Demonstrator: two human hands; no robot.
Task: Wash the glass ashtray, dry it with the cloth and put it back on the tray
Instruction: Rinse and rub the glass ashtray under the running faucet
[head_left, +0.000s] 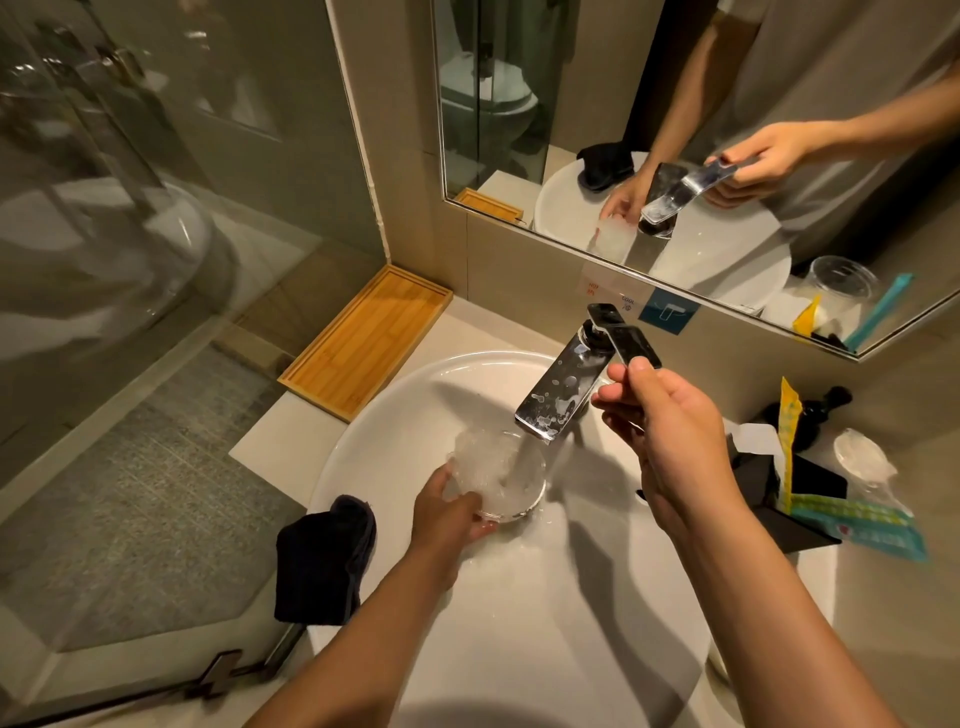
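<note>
My left hand (451, 512) holds the glass ashtray (496, 475) over the white basin (395, 395), right under the chrome tap spout (556, 400). Water runs from the spout into the ashtray and splashes. My right hand (660, 415) pinches the end of the tap's flat lever handle (631, 345) between thumb and fingers. A dark cloth (324, 561) hangs over the basin's left rim. The bamboo tray (371, 338) lies bare on the counter at the back left, against the wall.
A mirror (675, 130) above the tap reflects my hands and the basin. A glass shower partition (130, 234) stands to the left. On the right counter sit a black box (779, 499) with toiletry packets and a wrapped glass (862, 457).
</note>
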